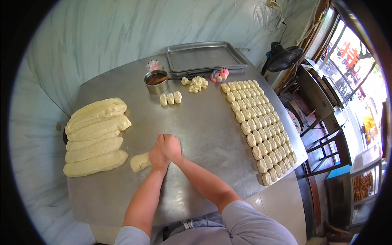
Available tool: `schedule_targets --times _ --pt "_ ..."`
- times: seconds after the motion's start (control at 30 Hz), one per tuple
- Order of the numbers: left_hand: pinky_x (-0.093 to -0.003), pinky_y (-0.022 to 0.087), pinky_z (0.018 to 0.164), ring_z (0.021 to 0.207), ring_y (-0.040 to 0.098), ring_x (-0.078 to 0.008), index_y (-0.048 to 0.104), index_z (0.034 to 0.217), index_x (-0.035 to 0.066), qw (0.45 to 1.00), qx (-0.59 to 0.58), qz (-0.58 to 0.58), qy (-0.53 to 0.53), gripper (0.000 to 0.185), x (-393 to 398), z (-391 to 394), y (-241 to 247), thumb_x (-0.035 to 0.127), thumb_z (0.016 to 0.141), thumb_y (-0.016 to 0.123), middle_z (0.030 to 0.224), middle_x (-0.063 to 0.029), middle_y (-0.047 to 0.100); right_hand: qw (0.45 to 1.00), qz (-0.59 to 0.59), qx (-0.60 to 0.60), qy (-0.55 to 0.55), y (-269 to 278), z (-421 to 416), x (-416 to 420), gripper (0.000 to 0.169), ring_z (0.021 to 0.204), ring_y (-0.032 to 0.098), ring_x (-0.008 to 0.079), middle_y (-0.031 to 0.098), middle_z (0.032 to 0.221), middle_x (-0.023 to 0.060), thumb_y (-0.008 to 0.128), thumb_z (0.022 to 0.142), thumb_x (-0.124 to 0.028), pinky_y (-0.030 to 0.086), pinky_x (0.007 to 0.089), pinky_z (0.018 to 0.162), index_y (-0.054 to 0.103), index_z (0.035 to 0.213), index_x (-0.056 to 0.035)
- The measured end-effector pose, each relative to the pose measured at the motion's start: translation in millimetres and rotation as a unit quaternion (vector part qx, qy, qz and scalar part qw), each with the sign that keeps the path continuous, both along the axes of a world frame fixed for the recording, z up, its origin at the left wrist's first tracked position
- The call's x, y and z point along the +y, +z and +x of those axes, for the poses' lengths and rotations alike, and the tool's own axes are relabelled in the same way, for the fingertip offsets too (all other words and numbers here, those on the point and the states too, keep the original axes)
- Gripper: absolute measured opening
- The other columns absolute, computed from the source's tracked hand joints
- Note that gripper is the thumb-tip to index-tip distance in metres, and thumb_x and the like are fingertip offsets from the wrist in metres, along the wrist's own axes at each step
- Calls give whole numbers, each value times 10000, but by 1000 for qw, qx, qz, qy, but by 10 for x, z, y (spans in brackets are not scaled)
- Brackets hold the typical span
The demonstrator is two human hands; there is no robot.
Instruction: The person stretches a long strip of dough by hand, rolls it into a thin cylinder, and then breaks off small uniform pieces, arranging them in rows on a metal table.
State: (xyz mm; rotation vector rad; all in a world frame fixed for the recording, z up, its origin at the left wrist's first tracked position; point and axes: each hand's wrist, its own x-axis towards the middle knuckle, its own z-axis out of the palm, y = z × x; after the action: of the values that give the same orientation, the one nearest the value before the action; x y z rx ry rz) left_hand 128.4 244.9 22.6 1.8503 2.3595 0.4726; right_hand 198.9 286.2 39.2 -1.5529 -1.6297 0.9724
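My left hand [158, 155] is closed around a short roll of pale dough [140, 162] above the steel table [196, 122]; one end of the roll sticks out to the left. Pressed against it is my right hand [171, 148], its fingers curled. Whatever lies inside the right hand is hidden. To the left, several long dough logs [95, 154] lie side by side. Three small dough pieces [171, 98] stand in a row beyond my hands, with a heap of dough scraps [197, 84] behind them. Many cut dough pieces [257, 122] fill rows on the right.
A metal pot [156, 87] of brown liquid holds a brush-like tool. Stacked metal trays [206, 56] rest at the back, near a pastel-coloured toy [219, 75] and a paw-shaped object [154, 65]. A black fan [283, 58] stands past the table's right corner.
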Motion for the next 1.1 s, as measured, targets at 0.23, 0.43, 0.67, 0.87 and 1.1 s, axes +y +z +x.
schedule_targets --times 0.23,0.43,0.67,0.87,1.1 --pt "-484 602 675 853 777 -355 681 1075 148 997 56 -56 -7 240 100 34 -123 348 942 684 957 -135 795 996 -2 -88 29 -219 114 216 341 884 729 511 769 924 247 630 951 -341 606 566 853 808 890 -56" --pt "-502 592 757 894 766 -389 642 1100 159 998 0 -40 -39 351 294 -130 -476 460 930 703 938 -141 786 880 338 47 329 -532 530 235 293 829 754 415 774 876 207 672 941 -330 613 491 817 795 962 -65" --pt "-550 384 1166 1290 610 -370 554 1454 106 996 -28 79 -41 791 -37 -141 39 585 873 793 1302 -178 677 988 35 104 104 546 1165 886 375 845 756 333 764 889 228 681 1007 -381 594 445 819 797 1188 -73" --pt "-557 432 1069 1114 610 -359 562 1465 89 980 154 25 -120 859 -442 -447 28 630 841 797 1162 -150 644 995 97 7 22 -161 1225 2151 435 970 765 405 789 980 222 720 954 -441 587 470 903 805 1161 -69" --pt "-509 516 805 925 654 -338 661 1303 75 978 153 42 -138 722 -181 -504 -118 605 831 796 1022 -121 668 995 80 -14 -53 -480 911 3088 480 926 752 428 776 942 249 766 897 -478 580 515 856 817 947 -4"
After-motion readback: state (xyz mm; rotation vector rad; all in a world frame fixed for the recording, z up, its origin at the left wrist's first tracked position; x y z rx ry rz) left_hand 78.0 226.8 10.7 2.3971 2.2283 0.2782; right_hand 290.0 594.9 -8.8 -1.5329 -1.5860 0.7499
